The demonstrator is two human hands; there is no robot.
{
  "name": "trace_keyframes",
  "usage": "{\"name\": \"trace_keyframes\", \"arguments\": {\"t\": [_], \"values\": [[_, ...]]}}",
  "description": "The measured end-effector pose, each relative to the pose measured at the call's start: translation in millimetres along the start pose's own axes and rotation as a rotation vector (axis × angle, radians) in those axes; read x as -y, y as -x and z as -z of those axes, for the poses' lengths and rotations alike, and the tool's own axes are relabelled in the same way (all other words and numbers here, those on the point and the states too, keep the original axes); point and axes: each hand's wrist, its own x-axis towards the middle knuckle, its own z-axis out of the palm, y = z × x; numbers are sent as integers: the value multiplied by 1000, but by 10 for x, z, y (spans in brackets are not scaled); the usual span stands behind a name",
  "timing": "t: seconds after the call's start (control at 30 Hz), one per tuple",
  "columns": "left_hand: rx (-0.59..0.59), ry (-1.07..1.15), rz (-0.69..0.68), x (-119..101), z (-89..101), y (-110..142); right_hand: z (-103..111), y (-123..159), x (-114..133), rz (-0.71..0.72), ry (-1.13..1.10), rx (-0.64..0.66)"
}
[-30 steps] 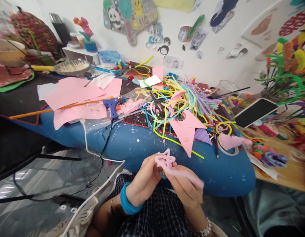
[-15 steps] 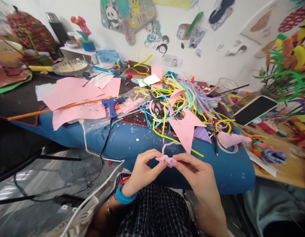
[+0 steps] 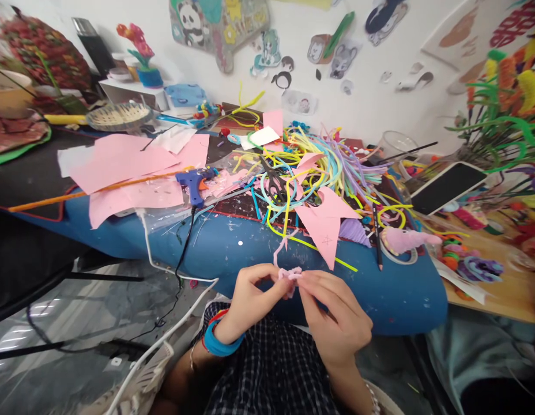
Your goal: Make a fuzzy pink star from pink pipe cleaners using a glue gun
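Observation:
Both my hands meet just in front of the blue table edge (image 3: 233,253), pinching a small pink pipe-cleaner shape (image 3: 289,272). My left hand (image 3: 252,300), with a blue bangle on its wrist, grips the shape's left side with closed fingertips. My right hand (image 3: 334,314) pinches it from the right. One loose pink end sticks up towards the table. A pink paper cut-out (image 3: 326,222) lies on the table just above my hands.
A tangle of coloured pipe cleaners (image 3: 328,167) with scissors (image 3: 274,184) covers the table's middle. A blue glue gun (image 3: 192,184) and pink paper sheets (image 3: 120,164) lie left. A pencil (image 3: 375,236), tape roll (image 3: 399,253) and phone (image 3: 447,187) lie right. Cables (image 3: 176,271) hang off the edge.
My hands rose towards the table edge with the pink shape. Held upright a second ago, it is now flatter and squeezed smaller between my fingertips, and my right hand closed in over it.

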Motion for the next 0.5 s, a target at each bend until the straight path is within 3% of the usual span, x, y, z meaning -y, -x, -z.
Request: {"name": "trace_keyframes", "arguments": {"t": [0.1, 0.23, 0.4, 0.5], "values": [[34, 177, 100, 25, 17, -16, 35, -25, -48, -217, -158, 98], [98, 234, 143, 13, 30, -39, 69, -92, -194, -502, -446, 156], [83, 299, 184, -68, 13, -41, 41, -101, -368, -493, -469, 514], [112, 363, 217, -98, 10, -28, 21, -91, -426, -363, -366, 554]]}}
